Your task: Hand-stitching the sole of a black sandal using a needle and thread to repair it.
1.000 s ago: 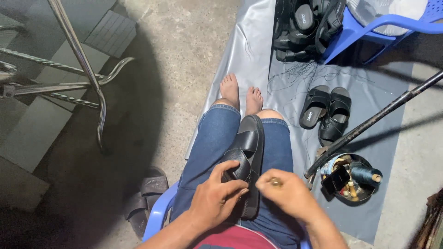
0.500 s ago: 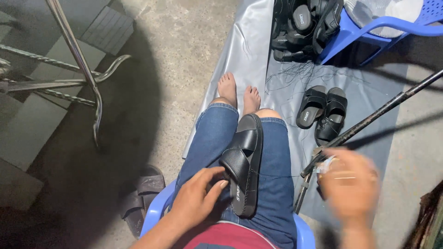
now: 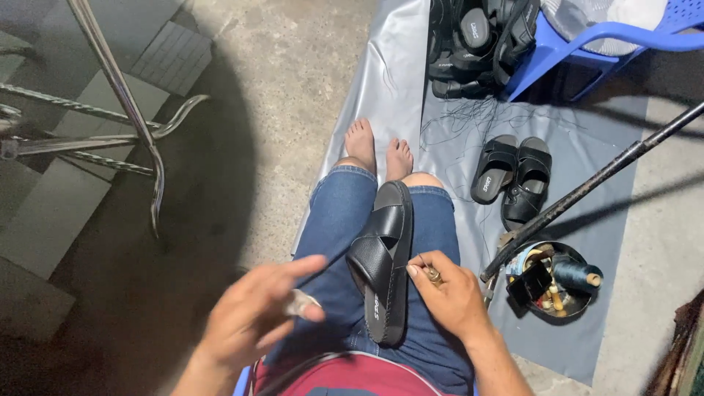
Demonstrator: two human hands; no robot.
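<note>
Resting lengthwise on the lap: black cross-strap sandal, sole down on the jeans, toe toward 12 o'clock. Pinching a small brass-coloured tool, seemingly a needle holder, against the sandal's 3 o'clock edge: right hand, fingers curled tight. Lifting away at 9 o'clock, blurred: left hand, fingers loosely spread, thumb and forefinger nipping something pale, possibly drawing a thread, too fine to confirm. Judging progress: stitching apparently under way on this sandal, extent of the finished seam not discernible. Waiting at 1 o'clock on the grey sheet: a pair of sandals and a stacked heap of sandals. Holding a dark thread spool and small oddments: round bowl, at 3 o'clock.
</note>
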